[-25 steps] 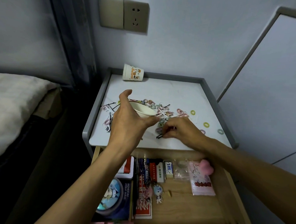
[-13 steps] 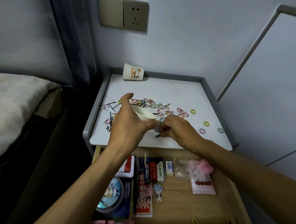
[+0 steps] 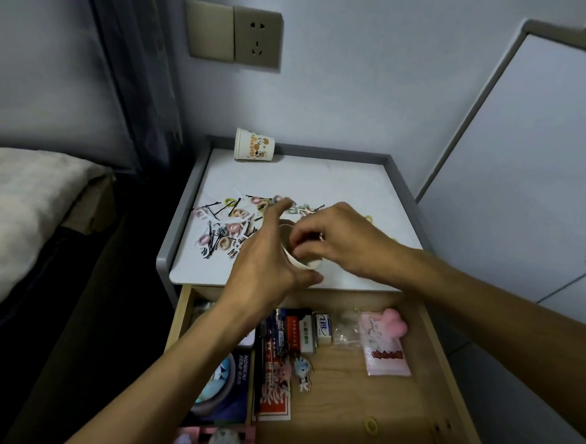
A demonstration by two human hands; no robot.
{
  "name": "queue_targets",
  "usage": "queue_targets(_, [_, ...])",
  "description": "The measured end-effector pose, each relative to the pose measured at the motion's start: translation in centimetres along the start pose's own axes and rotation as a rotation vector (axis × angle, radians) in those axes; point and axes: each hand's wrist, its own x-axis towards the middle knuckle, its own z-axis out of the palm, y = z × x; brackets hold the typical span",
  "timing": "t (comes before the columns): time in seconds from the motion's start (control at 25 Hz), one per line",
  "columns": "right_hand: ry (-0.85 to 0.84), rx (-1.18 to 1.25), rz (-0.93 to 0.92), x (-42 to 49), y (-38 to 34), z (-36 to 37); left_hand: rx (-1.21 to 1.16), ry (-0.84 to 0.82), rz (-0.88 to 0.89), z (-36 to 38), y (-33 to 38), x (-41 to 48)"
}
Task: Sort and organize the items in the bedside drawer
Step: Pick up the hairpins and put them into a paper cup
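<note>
Left hand (image 3: 266, 259) gripping paper cup (image 3: 303, 262), right hand (image 3: 338, 241) curled over its mouth

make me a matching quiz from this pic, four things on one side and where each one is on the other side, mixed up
1. printed cup
2. plain cup
3. yellow hair tie
4. pink plush toy

a. on the bare drawer floor
b. gripped in the left hand
c. on its side at the back of the tabletop
d. at the top corner of the pouch

Pairs: 1-c, 2-b, 3-a, 4-d
</note>
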Motion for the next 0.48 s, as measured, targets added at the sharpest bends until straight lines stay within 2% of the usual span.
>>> queue_targets(0.04, [0.014, 0.002, -0.013, -0.7, -0.2, 0.4, -0.008, -0.01, 0.01, 0.2, 0.1, -0.6])
queue_targets(0.12, [0.163, 0.082, -0.023, -2.6, 0.2, 0.6, 0.016, -0.017, 0.023, 0.6, 0.1, -1.7])
queue_targets(0.2, [0.298, 0.217, 0.062, -5.5, 1.4, 0.9, 0.057, -0.039, 0.016, 0.9, 0.0, -2.8])
queue_targets(0.24, [0.288, 0.223, 0.123, -7.1, 2.3, 1.3, 0.075, -0.054, 0.011, 1.0, -0.1, -3.2])
queue_targets(0.28, [0.186, 0.164, 0.181, -8.8, 3.5, 2.1, 0.089, -0.071, 0.002, 1.1, -0.2, -3.7])
queue_targets(0.4, [-0.35, -0.083, 0.255, -13.4, 6.8, 6.4, 0.088, -0.103, -0.017, 1.5, -0.2, -4.3])
queue_targets(0.48, [-0.553, -0.085, 0.253, -15.4, 8.0, 9.4, 0.078, -0.107, -0.02, 1.8, -0.2, -4.2])
